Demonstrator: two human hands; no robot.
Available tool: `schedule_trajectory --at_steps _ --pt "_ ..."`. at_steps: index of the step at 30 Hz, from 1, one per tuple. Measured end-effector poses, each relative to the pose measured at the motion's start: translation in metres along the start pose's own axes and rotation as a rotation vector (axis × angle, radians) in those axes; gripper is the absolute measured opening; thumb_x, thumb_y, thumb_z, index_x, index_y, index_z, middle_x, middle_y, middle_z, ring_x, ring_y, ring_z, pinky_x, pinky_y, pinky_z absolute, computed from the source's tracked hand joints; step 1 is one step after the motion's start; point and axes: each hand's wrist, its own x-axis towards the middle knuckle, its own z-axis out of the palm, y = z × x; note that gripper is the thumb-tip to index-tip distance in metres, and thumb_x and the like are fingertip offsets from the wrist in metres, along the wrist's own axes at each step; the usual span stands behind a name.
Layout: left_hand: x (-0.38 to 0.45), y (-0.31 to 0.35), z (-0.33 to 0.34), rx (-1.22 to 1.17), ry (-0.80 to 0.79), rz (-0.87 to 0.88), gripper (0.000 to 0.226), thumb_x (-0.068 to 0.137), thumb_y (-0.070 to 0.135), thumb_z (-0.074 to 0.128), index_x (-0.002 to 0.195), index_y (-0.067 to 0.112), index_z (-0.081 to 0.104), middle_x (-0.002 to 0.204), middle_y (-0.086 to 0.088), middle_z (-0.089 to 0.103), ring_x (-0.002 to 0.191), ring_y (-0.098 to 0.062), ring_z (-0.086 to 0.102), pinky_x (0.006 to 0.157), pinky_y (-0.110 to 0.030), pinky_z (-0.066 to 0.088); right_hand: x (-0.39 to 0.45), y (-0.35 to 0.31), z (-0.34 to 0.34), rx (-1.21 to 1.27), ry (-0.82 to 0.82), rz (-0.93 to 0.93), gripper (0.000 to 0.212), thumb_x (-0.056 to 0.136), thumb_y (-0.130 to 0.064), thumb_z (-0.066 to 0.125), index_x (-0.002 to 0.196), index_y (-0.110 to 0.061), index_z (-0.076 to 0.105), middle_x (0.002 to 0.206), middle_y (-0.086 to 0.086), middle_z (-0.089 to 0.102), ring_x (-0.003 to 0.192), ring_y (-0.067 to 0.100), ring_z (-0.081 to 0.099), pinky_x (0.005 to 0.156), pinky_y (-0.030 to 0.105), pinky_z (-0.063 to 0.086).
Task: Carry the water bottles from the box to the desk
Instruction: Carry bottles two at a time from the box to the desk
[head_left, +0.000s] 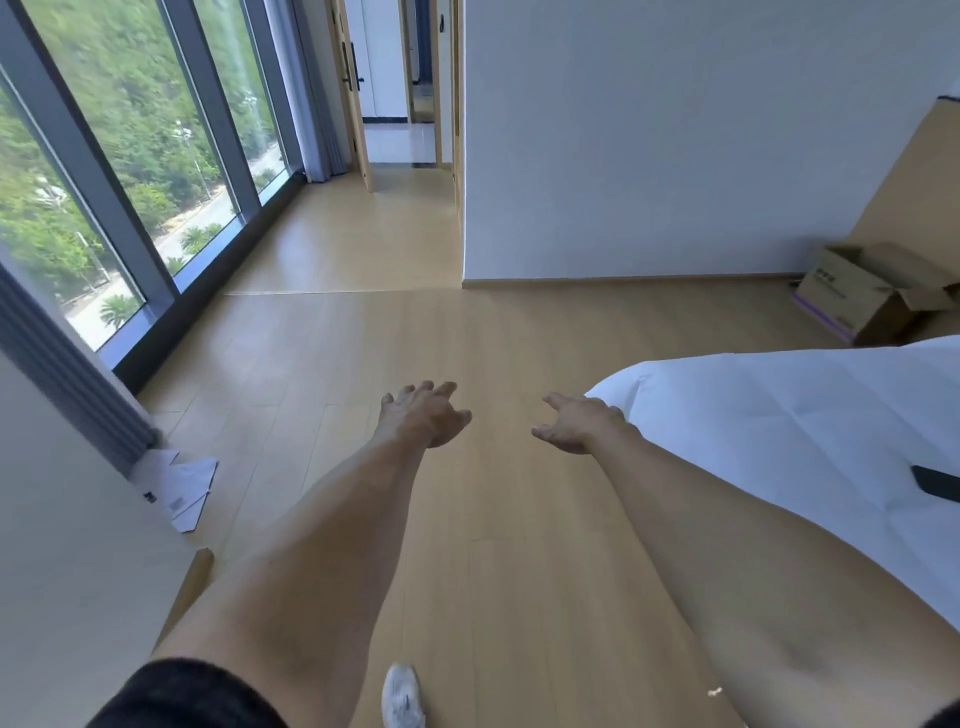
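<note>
Left hand (423, 415) and right hand (576, 423) reach forward, fingers loosely spread, grasping nothing. The box (867, 296) sits open on the floor (415, 332) by the far wall, beyond the bed (779, 415); no bottles or desk visible. Full bottles would likely be heavy and smooth; grip mid-body. Floor is bare wood, window (130, 156) at left.

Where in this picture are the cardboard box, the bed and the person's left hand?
cardboard box (844, 297): head view, on its printed front side, by the wall at far right.
bed (779, 415): head view, on the white cover near its corner.
left hand (423, 415): head view, on the back of the hand, fingers relaxed.
</note>
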Motion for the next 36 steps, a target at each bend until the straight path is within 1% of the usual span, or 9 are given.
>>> schedule_trajectory --at_steps 6,12,15,18,24,28,36 --pt "0.135 -0.013 -0.022 -0.005 -0.004 0.056 0.063 0.098 0.054 0.039 0.157 0.034 0.027 0.161 -0.001 0.033 0.147 -0.027 0.029 0.117 -0.051 0.024 0.117 -0.016 -0.041 -0.020 0.015 0.066 0.068 0.096 -0.058 0.044 0.156 -0.035 0.021 0.159 0.002 0.031 0.143 0.030 0.034 0.110 0.045 0.030" --pt "0.273 -0.027 -0.064 0.055 -0.036 0.145 0.062 0.098 0.052 0.038 0.157 0.034 0.027 0.159 -0.002 0.036 0.145 -0.027 0.032 0.116 -0.050 0.024 0.227 -0.040 -0.092 0.031 0.019 0.154 0.066 0.095 -0.053 0.047 0.154 -0.035 0.026 0.157 0.001 0.036 0.141 0.028 0.037 0.111 0.043 0.033" --pt "0.337 -0.028 -0.095 0.067 -0.033 0.180 0.062 0.099 0.051 0.038 0.157 0.034 0.026 0.160 -0.001 0.034 0.146 -0.026 0.031 0.116 -0.048 0.024 0.277 -0.051 -0.122 0.039 0.045 0.166 0.065 0.095 -0.054 0.047 0.154 -0.033 0.027 0.157 0.001 0.036 0.141 0.028 0.036 0.111 0.043 0.032" --pt "0.386 -0.020 -0.111 0.089 -0.044 0.234 0.063 0.100 0.052 0.038 0.158 0.033 0.024 0.162 -0.002 0.031 0.148 -0.026 0.028 0.118 -0.049 0.023 0.318 -0.052 -0.141 0.056 0.047 0.199 0.067 0.095 -0.055 0.047 0.155 -0.035 0.024 0.159 -0.001 0.034 0.143 0.027 0.035 0.112 0.043 0.031" --pt "0.494 0.001 -0.134 0.104 -0.052 0.292 0.063 0.100 0.052 0.038 0.158 0.033 0.025 0.161 -0.003 0.033 0.147 -0.028 0.029 0.117 -0.048 0.024 0.412 -0.040 -0.174 0.086 0.071 0.240 0.065 0.095 -0.053 0.049 0.153 -0.033 0.030 0.156 0.003 0.038 0.141 0.030 0.038 0.111 0.044 0.031" --pt "0.573 0.024 -0.140 0.131 -0.061 0.314 0.063 0.099 0.052 0.038 0.157 0.034 0.025 0.159 -0.003 0.034 0.145 -0.028 0.031 0.115 -0.048 0.025 0.484 -0.020 -0.191 0.108 0.052 0.265 0.066 0.095 -0.055 0.049 0.153 -0.033 0.029 0.157 0.004 0.037 0.142 0.029 0.037 0.113 0.045 0.030" --pt "0.749 0.086 -0.179 0.150 -0.065 0.324 0.065 0.099 0.059 0.035 0.158 0.034 0.024 0.161 -0.003 0.031 0.147 -0.028 0.028 0.115 -0.048 0.024 0.648 0.027 -0.255 0.167 0.045 0.258 0.069 0.093 -0.057 0.051 0.154 -0.035 0.027 0.156 0.004 0.039 0.141 0.028 0.038 0.114 0.043 0.029"
